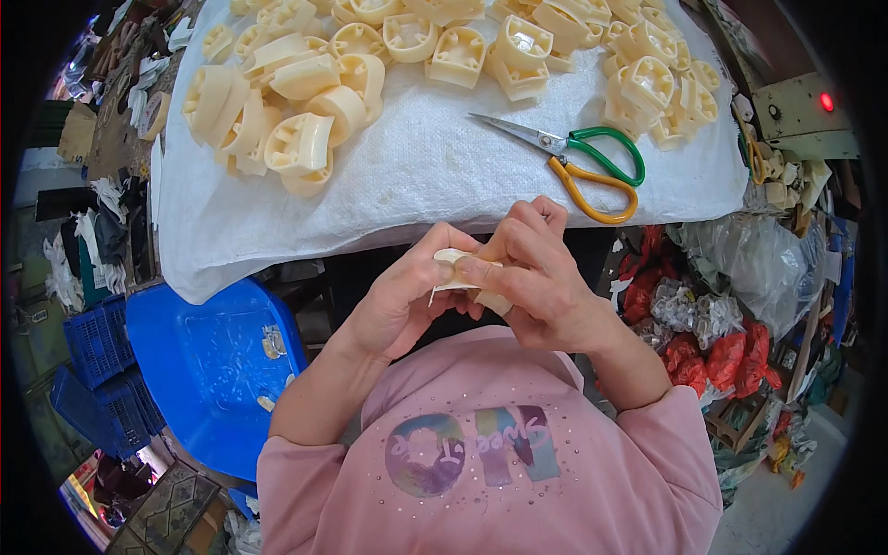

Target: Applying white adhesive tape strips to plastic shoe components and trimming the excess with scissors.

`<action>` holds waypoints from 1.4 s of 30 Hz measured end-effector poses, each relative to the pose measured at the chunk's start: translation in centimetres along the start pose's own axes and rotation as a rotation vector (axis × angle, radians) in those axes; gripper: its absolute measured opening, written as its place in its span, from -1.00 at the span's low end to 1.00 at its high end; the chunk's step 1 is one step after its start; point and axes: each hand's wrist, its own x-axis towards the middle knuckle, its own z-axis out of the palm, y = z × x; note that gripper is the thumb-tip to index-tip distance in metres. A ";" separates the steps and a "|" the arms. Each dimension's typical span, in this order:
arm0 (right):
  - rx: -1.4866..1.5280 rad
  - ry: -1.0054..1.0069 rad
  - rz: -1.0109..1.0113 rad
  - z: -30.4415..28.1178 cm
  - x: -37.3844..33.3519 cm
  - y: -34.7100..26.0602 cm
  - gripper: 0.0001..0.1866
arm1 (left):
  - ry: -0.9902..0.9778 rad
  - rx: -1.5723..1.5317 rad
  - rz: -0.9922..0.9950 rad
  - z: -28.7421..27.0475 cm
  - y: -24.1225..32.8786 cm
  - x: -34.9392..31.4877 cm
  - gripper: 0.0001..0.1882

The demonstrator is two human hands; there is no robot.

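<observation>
Between my two hands, just off the near edge of the table, is a cream-coloured moulded plastic part [452, 270], partly covered by my fingers. My left hand [404, 289] grips it from the left, thumb pressed on its top. From the other side my right hand [536, 273] pinches it with thumb and fingers. A thin pale strip hangs from the part's left side. Beyond my right hand lie scissors [564, 148] with one green and one orange handle, blades slightly apart, on the white woven cloth [421, 157].
Piles of similar cream plastic parts [301, 148] cover the far side of the cloth. A blue plastic tub [199, 361] with a few small scraps stands low at my left. Red and clear plastic bags [712, 356] crowd the right. A box with a red light [805, 111] sits far right.
</observation>
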 end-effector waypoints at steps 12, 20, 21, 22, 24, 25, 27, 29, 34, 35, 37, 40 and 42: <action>0.005 0.060 0.071 -0.8 -0.3 0.4 -0.52 | 0.407 0.535 0.658 0.4 -0.4 -0.2 -0.53; -0.049 -0.002 0.109 -0.6 -0.4 0.0 -0.51 | 0.577 1.030 0.950 0.9 -2.2 -0.8 -0.87; -0.049 -0.003 0.108 -0.5 -0.4 0.0 -0.51 | 0.578 1.030 0.950 1.0 -2.1 -0.8 -0.87; -0.058 -0.024 0.116 -0.5 -0.5 -0.1 -0.50 | 0.597 1.040 0.938 1.2 -2.0 -0.7 -0.89; -0.067 -0.045 0.124 -0.5 -0.5 -0.3 -0.49 | 0.617 1.050 0.925 1.9 -1.9 -0.6 -0.90; -0.092 -0.068 0.126 -0.6 -0.5 -0.4 -0.49 | 0.632 0.925 0.843 2.3 -1.8 -0.7 -0.91; -0.116 -0.091 0.129 -0.6 -0.5 -0.4 -0.49 | 0.644 0.799 0.759 2.4 -1.8 -0.7 -0.91; -0.148 -0.121 0.100 -0.6 -0.8 -0.4 -0.51 | 0.606 0.391 0.569 2.2 -1.9 -0.8 -0.91; -0.119 -0.112 0.112 -0.5 -1.2 0.1 -0.52 | 0.617 0.814 0.674 2.6 -1.7 -0.8 -0.93; -0.113 -0.108 0.117 -0.5 -1.2 0.2 -0.52 | 0.582 1.102 0.765 2.4 -1.6 -0.7 -0.92; -0.083 -0.079 0.123 -0.1 -1.6 0.5 -0.52 | 0.556 1.192 0.793 2.2 -1.3 -0.6 -0.92; -0.014 -0.008 0.147 0.5 -2.1 1.1 -0.53 | 0.538 1.275 0.809 2.4 -1.2 -0.4 -0.90; 0.023 0.036 0.172 0.4 -2.2 1.3 -0.54 | 0.540 1.265 0.794 2.2 -1.2 -0.4 -0.88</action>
